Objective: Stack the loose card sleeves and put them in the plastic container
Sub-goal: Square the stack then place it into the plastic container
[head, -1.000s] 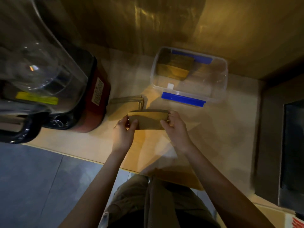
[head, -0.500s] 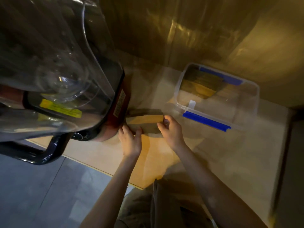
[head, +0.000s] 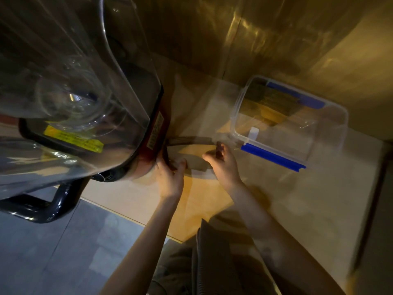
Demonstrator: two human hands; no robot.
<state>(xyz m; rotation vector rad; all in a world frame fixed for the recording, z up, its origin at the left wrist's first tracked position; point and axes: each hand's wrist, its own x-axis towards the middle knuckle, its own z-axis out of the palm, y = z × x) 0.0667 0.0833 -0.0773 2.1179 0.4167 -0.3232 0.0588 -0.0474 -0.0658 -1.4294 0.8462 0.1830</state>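
A stack of tan card sleeves (head: 192, 155) stands on the wooden counter (head: 212, 201) beside the blender base. My left hand (head: 170, 177) grips its left end and my right hand (head: 223, 165) grips its right end. The clear plastic container (head: 327, 133) with blue clips lies open to the right, near the wall. Another stack of sleeves (head: 268, 105) sits inside it at the far left corner. The picture is blurred, so the edges of the held stack are hard to make out.
A large blender (head: 74, 103) with a clear jug, red base and black handle fills the left of the view, touching my left hand's side. A shiny wall panel (head: 265, 39) backs the counter. Grey floor (head: 53, 252) lies below the counter edge.
Both hands have carried the held stack leftward to the sleeves lying by the blender base. The head camera has swung left and closer, so the blender looms larger and the container sits further right.
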